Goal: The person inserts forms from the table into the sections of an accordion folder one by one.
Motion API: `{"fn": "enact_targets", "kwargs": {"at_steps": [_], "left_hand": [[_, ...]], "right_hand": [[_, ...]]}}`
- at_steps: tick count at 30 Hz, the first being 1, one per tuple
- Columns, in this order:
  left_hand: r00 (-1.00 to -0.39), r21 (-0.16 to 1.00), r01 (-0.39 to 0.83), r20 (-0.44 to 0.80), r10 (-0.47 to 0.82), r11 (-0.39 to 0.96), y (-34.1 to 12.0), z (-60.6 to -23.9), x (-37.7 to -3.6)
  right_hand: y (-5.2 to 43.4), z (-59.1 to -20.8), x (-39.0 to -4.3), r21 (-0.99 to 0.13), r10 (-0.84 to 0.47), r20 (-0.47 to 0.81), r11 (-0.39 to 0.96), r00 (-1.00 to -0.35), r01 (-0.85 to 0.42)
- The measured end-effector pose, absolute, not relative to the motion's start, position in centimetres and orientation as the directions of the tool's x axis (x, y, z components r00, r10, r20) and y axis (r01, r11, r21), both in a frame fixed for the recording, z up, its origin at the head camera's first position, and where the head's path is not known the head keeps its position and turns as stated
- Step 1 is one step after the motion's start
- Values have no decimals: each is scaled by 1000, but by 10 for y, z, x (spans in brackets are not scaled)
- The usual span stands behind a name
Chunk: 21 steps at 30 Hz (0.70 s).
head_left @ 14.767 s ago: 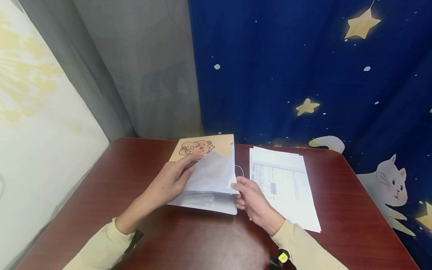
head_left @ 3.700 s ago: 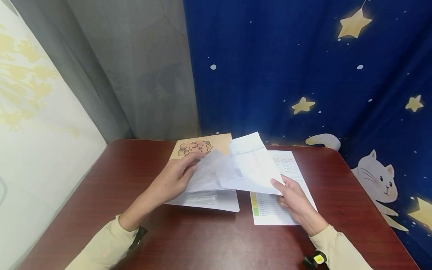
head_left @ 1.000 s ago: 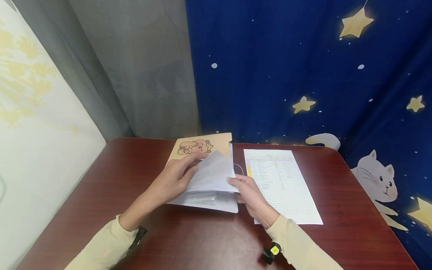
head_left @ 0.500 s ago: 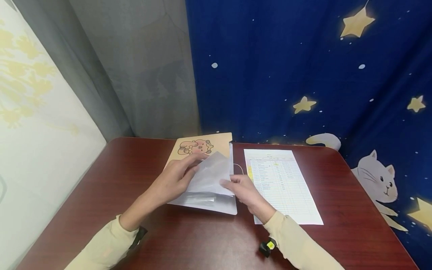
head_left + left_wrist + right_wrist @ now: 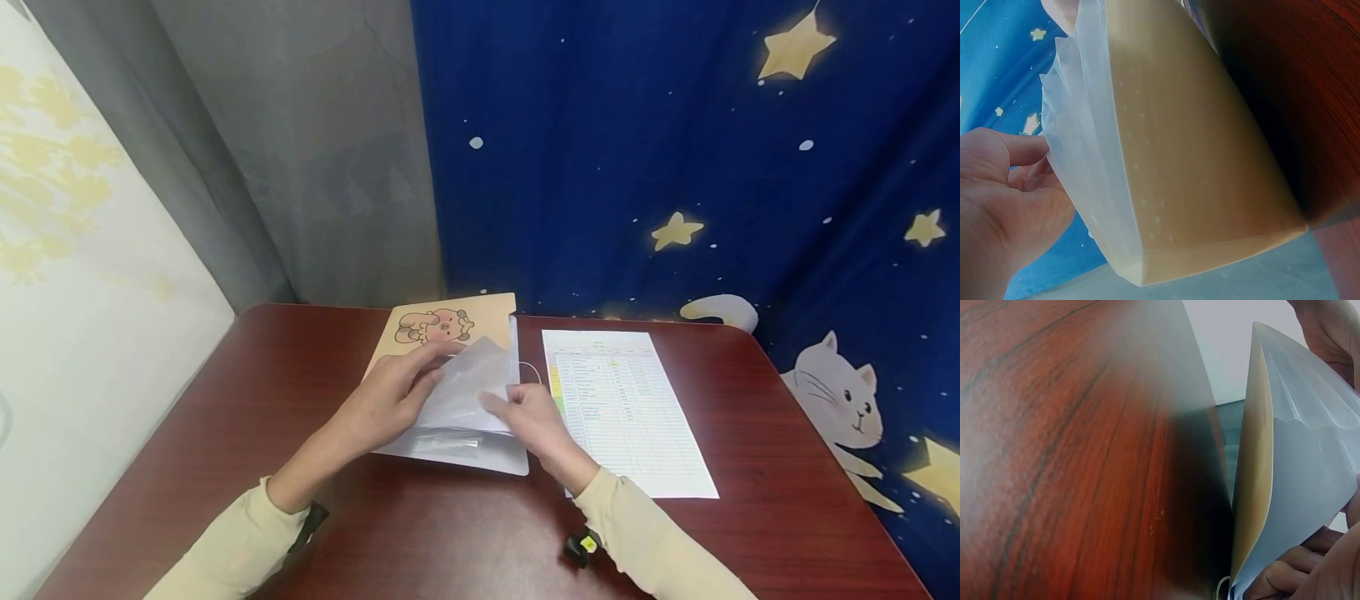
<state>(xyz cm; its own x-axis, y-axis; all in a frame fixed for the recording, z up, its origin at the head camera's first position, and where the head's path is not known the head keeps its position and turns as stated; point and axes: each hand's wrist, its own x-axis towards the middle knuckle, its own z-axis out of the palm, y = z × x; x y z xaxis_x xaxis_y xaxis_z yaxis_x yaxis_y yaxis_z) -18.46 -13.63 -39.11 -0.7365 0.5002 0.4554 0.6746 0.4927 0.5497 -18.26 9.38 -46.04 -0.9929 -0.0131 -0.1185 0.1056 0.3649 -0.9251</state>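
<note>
Tan expanding file folder w/ translucent plastic pockets and a cartoon pig on its cover (image 5: 455, 385) lies on the dark red wooden table (image 5: 225, 433), toward the far edge, about mid-width. Left hand (image 5: 382, 400) has its fingers tucked in among the pockets, thumb side up, holding the leaves spread apart; its wrist view shows the fanned translucent leaves beside the tan cover, the hand (image 5: 1004, 200) curled loosely behind them. Right hand (image 5: 525, 412) is at the folder's right edge, fingers pressed onto/into a pocket opening, thumb underneath. It looks like a light pinch on a leaf or on something already inside, but can't tell which; nothing loose shows in it. In the right wrist view only knuckles (image 5: 1291, 578) show at the folder's lower edge.

How far along, judging by layout: one white printed sheet w/ a table of rows and some yellow/green highlighted cells (image 5: 622, 408) still lies flat just right of the folder, near the table's far-right part, apart from both hands. So at least that sheet isn't filed; the pockets already look to hold paper.

Writing: sheet has a heading and dense rows, too small to read. Folder cover: pig drawing only, no legible text. A small black-yellow thing shows at the right cuff (image 5: 581, 546).
</note>
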Motion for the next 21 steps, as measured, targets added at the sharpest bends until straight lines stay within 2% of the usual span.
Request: {"fn": "enact_targets", "kwargs": {"at_steps": [14,21], "left_hand": [[-742,560,668,453,494,490,-136,-392,-183],[-741,562,670,464,486,486,-135,-394,-183]], "right_hand": [[96,-466,-180,-942,19,-71,327,-997,74],[108,-469,-172,-978,46,-48,202,-998,56]]}}
